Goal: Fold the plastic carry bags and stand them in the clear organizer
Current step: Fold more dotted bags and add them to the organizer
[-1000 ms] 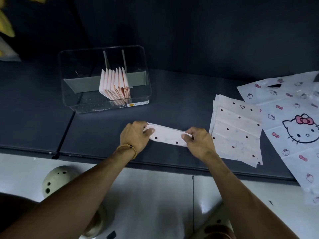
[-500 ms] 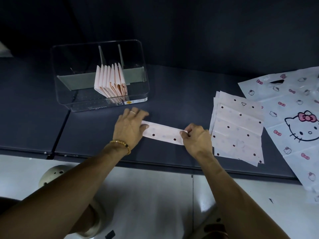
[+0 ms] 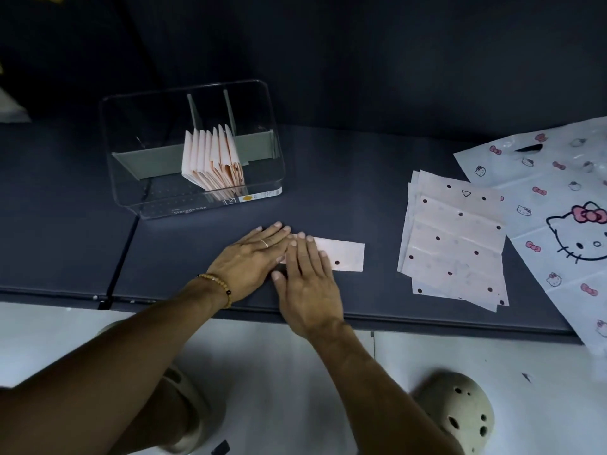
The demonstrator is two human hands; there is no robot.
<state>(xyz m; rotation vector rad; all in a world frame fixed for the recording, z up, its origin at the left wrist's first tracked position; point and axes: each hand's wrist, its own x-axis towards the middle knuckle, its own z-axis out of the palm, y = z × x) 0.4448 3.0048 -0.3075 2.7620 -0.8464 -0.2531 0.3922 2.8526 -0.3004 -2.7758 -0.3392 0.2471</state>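
- Down at the bottom edge: two pale perforated clogs, one on the right and one half hidden under the left forearm, both on a white floor.
- Just past that, on the near part of the dark desk: left hand laid flat, fingers straight and close together, ring on one of them, beaded bracelet on the wrist.
- Right beside it and touching: right hand, also flat, fingers straight and slightly spread, thumb out to the left. Neither hand gripping anything, both just pressing palm-down.
- Under both hands: folded bag strip, pale pink with dark dots, lying flat on the desk, only its right end sticking out past the right hand.
- Off to the right, well apart from the hands: stack of dotted pink bags, flat and a bit fanned, creases showing.
- Further right, running off the edge of the view: big white cat-print bag with pink bows, spread out flat, its left edge tucked under the dotted stack as far as can be told.
- Further back on the left: clear organizer with upright dividers and a label along its front.
- Inside it, in the middle section: folded pink bags standing on edge in a row, leaning a little.
- Behind everything: dark wall.
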